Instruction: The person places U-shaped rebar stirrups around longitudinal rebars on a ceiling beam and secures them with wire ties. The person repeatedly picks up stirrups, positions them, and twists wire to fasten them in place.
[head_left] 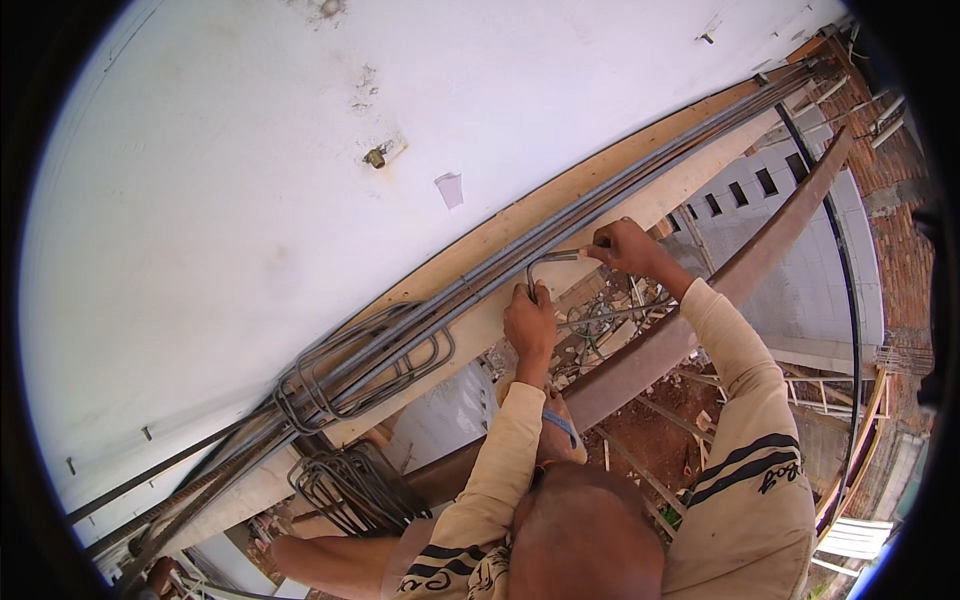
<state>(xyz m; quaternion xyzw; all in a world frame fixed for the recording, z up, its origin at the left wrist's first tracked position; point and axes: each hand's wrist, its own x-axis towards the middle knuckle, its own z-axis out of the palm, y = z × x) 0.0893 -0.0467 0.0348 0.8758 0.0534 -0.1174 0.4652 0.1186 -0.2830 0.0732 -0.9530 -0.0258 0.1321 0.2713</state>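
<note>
A bent steel rebar stirrup (545,259) spans between my two hands, just on the near side of the long bars. My left hand (530,325) is closed on its lower leg, with the thumb and fingers pointing up. To the right and a little farther off, my right hand (635,248) pinches the other end. Several long rebar rods (500,256) run diagonally from lower left to upper right beyond both hands. Looped around these rods at the left are several more stirrups (400,375). Part of the held stirrup is hidden behind my fingers.
A wooden board (690,185) lies under the rods, along a white wall (250,180) with short metal stubs. More stirrups (350,492) hang in a bundle at lower left. A brown beam (640,365) crosses below, above rubble (610,310). My sandalled foot (560,430) is near the beam.
</note>
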